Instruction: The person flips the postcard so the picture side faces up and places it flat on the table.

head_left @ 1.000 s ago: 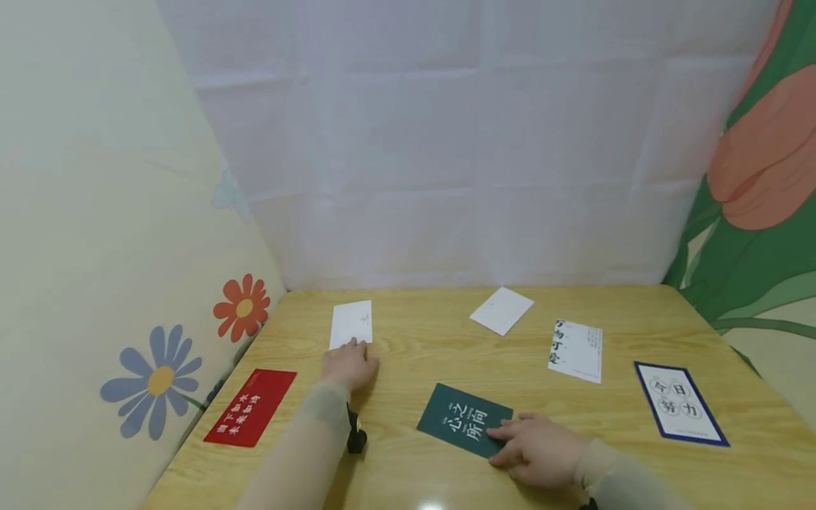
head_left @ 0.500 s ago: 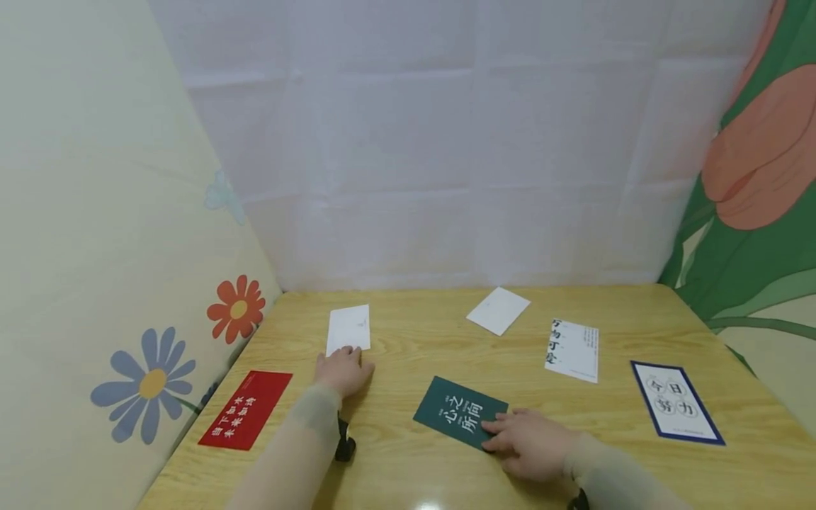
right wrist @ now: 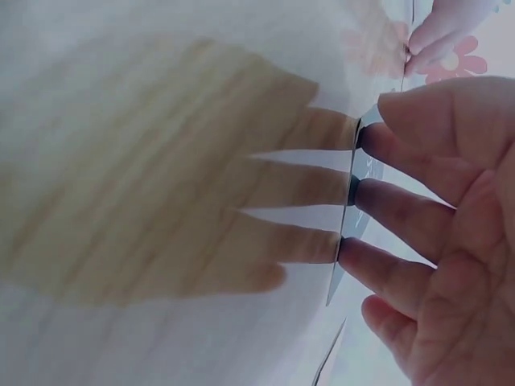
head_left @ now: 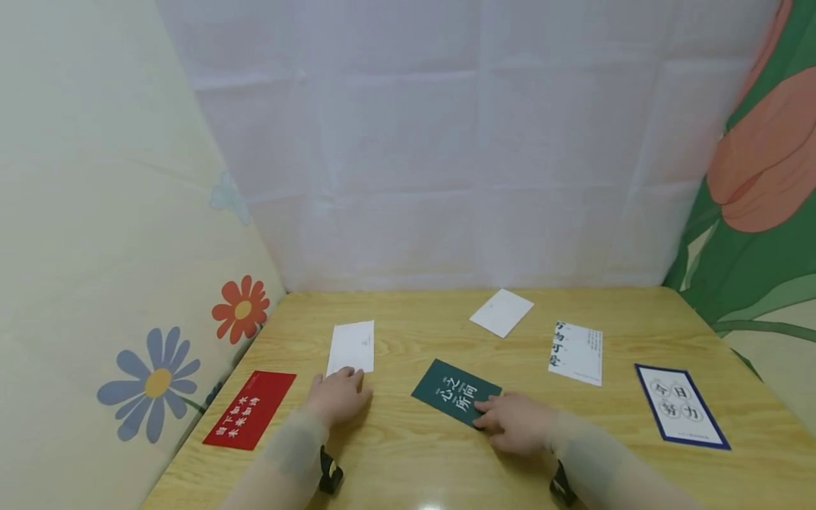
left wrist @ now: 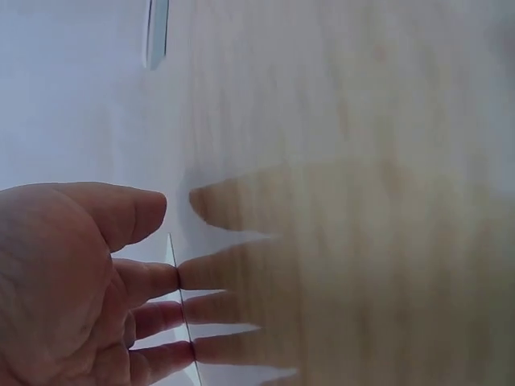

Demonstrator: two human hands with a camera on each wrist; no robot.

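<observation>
A white card [head_left: 353, 346] lies flat at the left middle of the wooden table. My left hand [head_left: 336, 398] rests its fingertips on that card's near edge; in the left wrist view the thumb stands apart from the card [left wrist: 183, 314]. A dark green card [head_left: 445, 386] with white characters lies in the middle. On its right corner are the fingertips of my right hand [head_left: 518, 423]. From the right wrist, several fingertips press the card [right wrist: 364, 165], and the thumb is near its edge. Neither hand curls round its card.
A red card [head_left: 251, 409] lies at the table's left side. On the right are a blue-bordered card [head_left: 682, 405], a white card with black characters [head_left: 576, 353] and, farther back, a plain white card [head_left: 501, 312]. Walls stand behind and beside the table [head_left: 408, 467].
The white card under my left hand has slid toward me. My right hand has slid the green card away from me and slightly left.
</observation>
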